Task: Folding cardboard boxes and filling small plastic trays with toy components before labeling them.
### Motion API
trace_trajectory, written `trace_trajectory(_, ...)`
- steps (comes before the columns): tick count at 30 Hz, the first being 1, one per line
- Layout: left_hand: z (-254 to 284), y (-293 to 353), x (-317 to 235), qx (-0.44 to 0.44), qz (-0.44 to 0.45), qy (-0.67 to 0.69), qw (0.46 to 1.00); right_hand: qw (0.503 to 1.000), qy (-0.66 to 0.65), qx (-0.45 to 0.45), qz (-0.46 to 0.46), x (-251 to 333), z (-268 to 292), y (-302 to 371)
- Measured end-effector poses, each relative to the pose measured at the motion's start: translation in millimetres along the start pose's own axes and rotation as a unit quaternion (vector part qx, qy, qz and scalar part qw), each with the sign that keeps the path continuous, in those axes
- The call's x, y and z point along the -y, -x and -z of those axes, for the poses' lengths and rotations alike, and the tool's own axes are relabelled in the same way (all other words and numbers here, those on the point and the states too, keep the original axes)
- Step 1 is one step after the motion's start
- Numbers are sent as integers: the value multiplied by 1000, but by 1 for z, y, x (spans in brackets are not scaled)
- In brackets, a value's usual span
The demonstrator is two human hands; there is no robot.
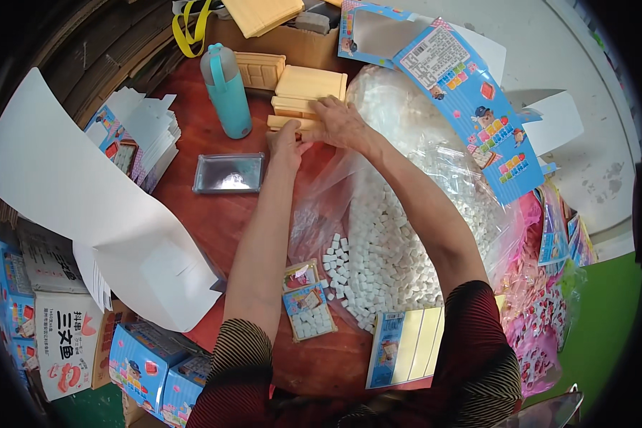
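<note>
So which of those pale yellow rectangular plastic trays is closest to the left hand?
The front yellow tray, lowest in view, just by the left hand; the other trays sit farther back.

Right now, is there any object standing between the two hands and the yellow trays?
Nothing visible: the left hand and right hand are both at the yellow trays. The turquoise bottle stands left of them.

Left hand, right hand: touching yellow trays. Turquoise bottle: standing near clear rectangular tray on red tabletop. Clear bag: holding white cubes.
</note>
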State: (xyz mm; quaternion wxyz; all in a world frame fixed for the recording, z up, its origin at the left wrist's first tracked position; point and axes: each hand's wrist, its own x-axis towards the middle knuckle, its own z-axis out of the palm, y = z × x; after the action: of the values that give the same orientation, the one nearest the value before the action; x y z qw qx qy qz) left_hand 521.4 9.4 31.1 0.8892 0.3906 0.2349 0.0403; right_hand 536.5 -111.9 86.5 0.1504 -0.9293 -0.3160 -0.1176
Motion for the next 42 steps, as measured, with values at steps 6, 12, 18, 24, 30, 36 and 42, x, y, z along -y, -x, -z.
trace_trajectory(6, 2, -4, 4, 42, 23, 65, 997, 995, 102, 22, -7, 7, -11, 1)
trace_trajectory(12, -10, 27, -8, -2, 43, 147, 988, 992, 113, -52, 16, 8, -21, 11)
trace_trajectory(18, -11, 57, -18, -125, -45, 46, 990, 985, -67, -161, 12, 13, 24, 24)
trace_trajectory(24, -21, 117, -36, 103, -44, 87, 990, 897, -420, -9, -139, 13, 71, 72)
trace_trajectory(30, -2, 155, -23, 290, 13, 163, 943, 756, -615, 98, -199, 18, 98, 147)
trace_trajectory(36, 13, 231, -33, 165, -346, -395, 835, 852, -485, 173, -96, 16, 159, 194)
trace_trajectory(42, 14, 283, 0, 460, -85, -536, 703, 929, -244, 265, 89, 71, 183, 212)
